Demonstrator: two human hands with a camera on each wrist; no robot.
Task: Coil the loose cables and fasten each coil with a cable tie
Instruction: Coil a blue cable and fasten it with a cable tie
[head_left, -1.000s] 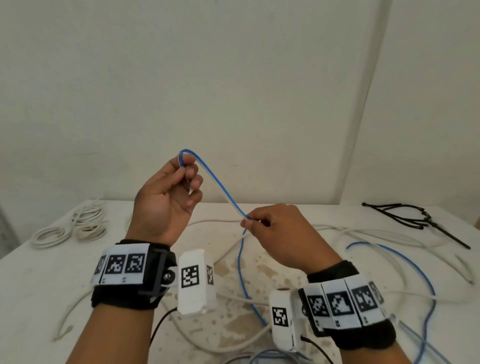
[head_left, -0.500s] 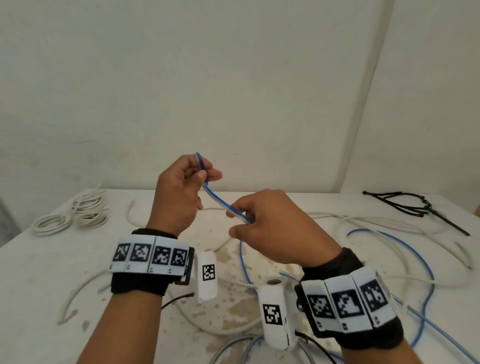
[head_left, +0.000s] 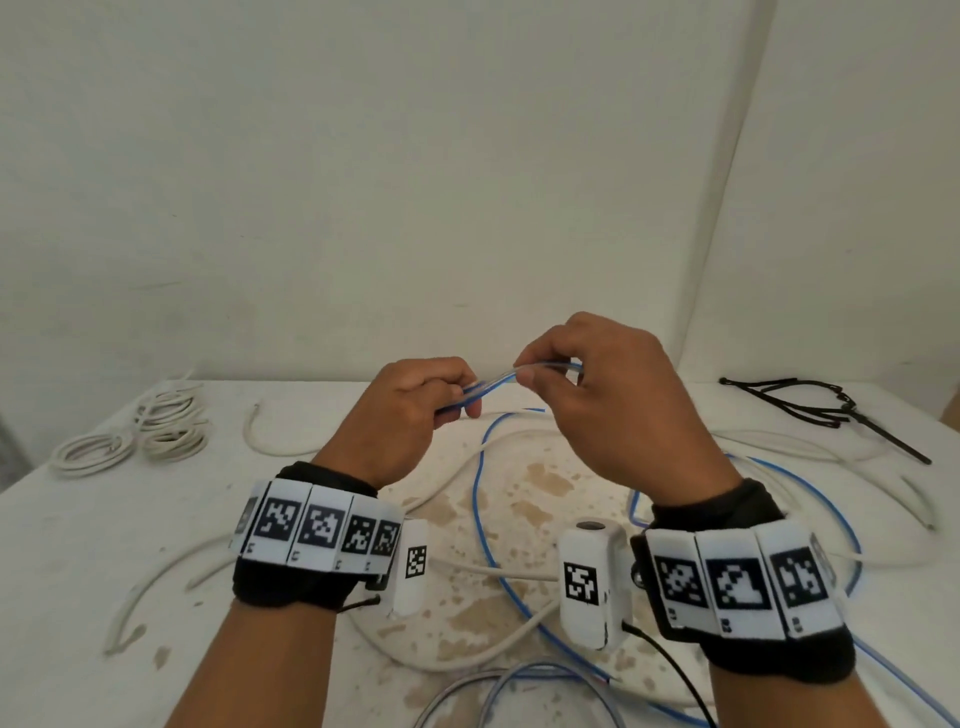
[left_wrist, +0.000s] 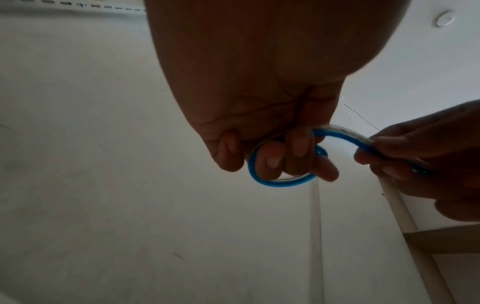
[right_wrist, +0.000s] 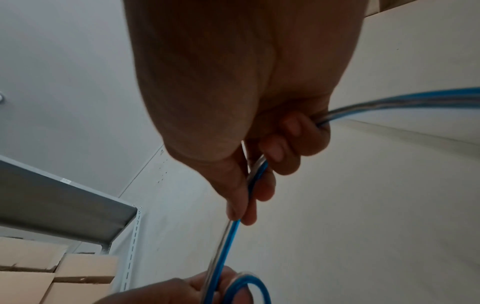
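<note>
Both hands hold a blue-and-clear cable (head_left: 480, 389) above the white table (head_left: 78, 545). My left hand (head_left: 415, 410) grips a small loop of the cable (left_wrist: 262, 181) with curled fingers (left_wrist: 270, 160). My right hand (head_left: 597, 395) pinches the cable (right_wrist: 233, 230) between thumb and forefinger, close to the left hand, and the cable runs on through its curled fingers (right_wrist: 293, 131). The rest of the blue cable (head_left: 485, 530) trails down over the table between my wrists. Black cable ties (head_left: 810, 402) lie at the far right of the table.
Several white coils (head_left: 135, 431) sit at the far left of the table. Loose white cables (head_left: 457, 566) wind across the stained middle and the right side. A wall stands close behind the table. Shelving with cardboard boxes (right_wrist: 52, 273) shows in the right wrist view.
My left hand has dropped from its raised position and both hands have closed together. The long straight span of blue cable between them has shortened into a small loop in the left hand.
</note>
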